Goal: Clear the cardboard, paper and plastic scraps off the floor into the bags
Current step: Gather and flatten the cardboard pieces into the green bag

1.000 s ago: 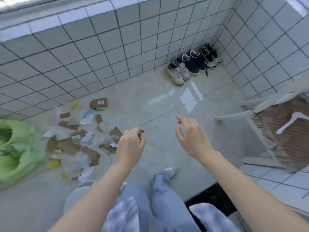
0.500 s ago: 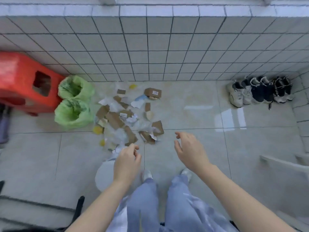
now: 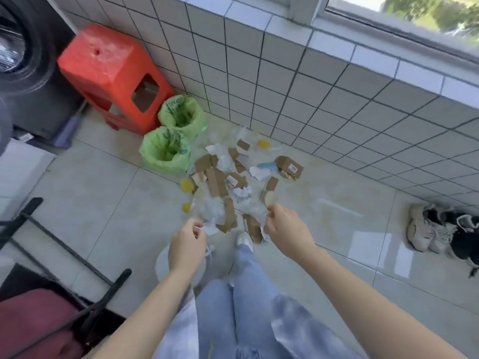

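Observation:
A pile of scraps lies on the tiled floor by the wall: brown cardboard strips [image 3: 217, 183], a small cardboard box [image 3: 290, 167], crumpled white paper [image 3: 242, 191], clear plastic [image 3: 209, 206] and yellow bits [image 3: 187, 185]. Two green bags stand open left of the pile, one nearer [image 3: 166, 151] and one behind it [image 3: 181, 113]. My left hand [image 3: 186, 244] hangs in the air over the pile's near edge, fingers loosely curled, holding nothing I can see. My right hand [image 3: 287, 230] hovers beside it with relaxed fingers pointing down, empty.
A red plastic stool [image 3: 108, 71] stands behind the bags, next to a washing machine [image 3: 20, 47]. A black metal rack [image 3: 51, 229] is at the left. Shoes [image 3: 427, 229] line the wall at the right. A white round object [image 3: 162, 265] sits by my feet.
The view has swung left and I have come closer to the pile. The scraps now lie just beyond my fingers. Both hands stay raised and empty.

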`<state>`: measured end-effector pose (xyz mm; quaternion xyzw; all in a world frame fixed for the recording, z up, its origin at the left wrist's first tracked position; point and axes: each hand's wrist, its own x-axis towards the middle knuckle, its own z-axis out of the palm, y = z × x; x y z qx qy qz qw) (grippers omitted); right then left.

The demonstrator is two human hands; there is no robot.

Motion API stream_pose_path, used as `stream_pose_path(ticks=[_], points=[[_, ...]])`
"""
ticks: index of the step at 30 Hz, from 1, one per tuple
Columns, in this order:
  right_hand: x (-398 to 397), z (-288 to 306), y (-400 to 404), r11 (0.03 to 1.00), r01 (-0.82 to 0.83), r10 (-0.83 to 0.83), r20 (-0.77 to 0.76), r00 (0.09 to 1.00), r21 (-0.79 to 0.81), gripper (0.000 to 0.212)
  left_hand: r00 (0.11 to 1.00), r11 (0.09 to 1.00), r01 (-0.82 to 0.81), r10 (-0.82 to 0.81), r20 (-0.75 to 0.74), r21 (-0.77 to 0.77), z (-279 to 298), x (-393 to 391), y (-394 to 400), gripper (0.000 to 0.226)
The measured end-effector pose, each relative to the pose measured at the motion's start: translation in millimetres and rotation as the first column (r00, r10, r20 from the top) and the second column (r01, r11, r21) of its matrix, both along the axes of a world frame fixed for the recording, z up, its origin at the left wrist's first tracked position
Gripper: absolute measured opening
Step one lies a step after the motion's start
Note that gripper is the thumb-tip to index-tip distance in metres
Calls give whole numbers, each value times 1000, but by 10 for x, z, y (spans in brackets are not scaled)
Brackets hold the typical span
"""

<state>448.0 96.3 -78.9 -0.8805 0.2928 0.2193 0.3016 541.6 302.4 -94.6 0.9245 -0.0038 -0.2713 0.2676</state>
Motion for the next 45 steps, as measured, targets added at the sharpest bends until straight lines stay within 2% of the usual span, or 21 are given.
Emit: stream_pose_path(ticks=[5, 9, 13, 21, 25, 31, 38, 43, 45], points=[[555, -67, -194, 999, -29, 28, -23, 999, -28, 29, 980, 977, -197, 195, -37, -78, -102, 379, -79, 14], [923, -91, -200, 998, -50, 50, -21, 999, -47, 25, 877, 850, -480, 463, -125, -219, -88, 892, -154, 19], [1299, -111, -137, 999, -48, 47, -63, 997, -18, 30, 868, 822, -494, 486, -105, -283, -17, 1507, -168, 15], [1960, -397, -98, 997, 80, -80, -92, 993, -5, 30, 947, 922, -320, 311, -77, -217, -190, 2529, -250, 13], [2367, -700, -12, 977, 214, -213, -120, 970, 2, 28, 981, 974, -175, 159, -115, -142, -557, 3069, -180, 12], [2988, -1309, 368, 912, 409, -399, -170, 901, 24, 29, 980, 993, 51, -71, -188, -106, -1211, 3818, 75, 12], [3276, -2312, 543, 841, 534, -515, -172, 840, 88, 33, 942, 962, 256, -270, -200, -92, -2220, 4057, 48, 9], [3247, -3482, 470, 868, 491, -475, -160, 865, 81, 33, 896, 916, 402, -394, -204, -1, -3322, 3877, -175, 9], [3205, -4018, 392, 887, 455, -439, -167, 883, 78, 33, 856, 871, 490, -476, -202, 28, -3876, 3823, -317, 13]])
